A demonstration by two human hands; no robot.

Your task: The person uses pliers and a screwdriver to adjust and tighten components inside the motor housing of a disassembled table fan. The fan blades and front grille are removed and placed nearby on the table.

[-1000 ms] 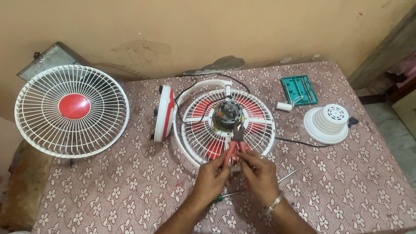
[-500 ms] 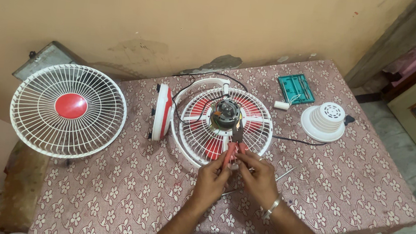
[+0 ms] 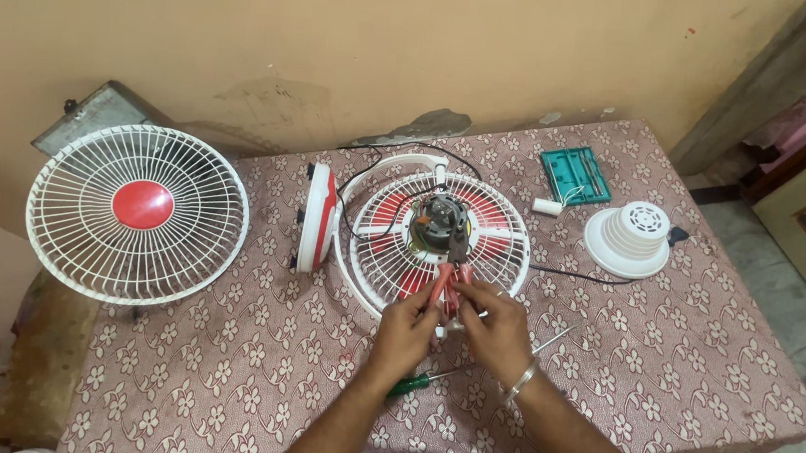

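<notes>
Peach-coloured plaster wall behind, scuffed low down, and up against it a table under a maroon cloth with white flowers (image 3: 681,377) whose near and right edges drop to a grey tiled floor. Open cloth shows on the near left and the far right corner, so room to move lies there. Centre stage sits a white wire rear fan guard with red blades and a bare motor (image 3: 441,235), lying flat, ringed by a white stand loop. Both hands meet at its near rim: the left hand (image 3: 406,329) is curled tight around the red handles of a pair of pliers (image 3: 444,284), and the right hand (image 3: 494,332), a steel bangle on its wrist, is closed on the same handles from the other side. Just below them lies a green-handled screwdriver (image 3: 414,383), partly under the forearm. Crowding the left is a white round fan grille with a red centre disc (image 3: 137,213), overhanging the table edge. A black cable trails right towards a white ribbed plastic motor cover (image 3: 630,239); beyond it rests a teal rectangular tray (image 3: 575,174).
</notes>
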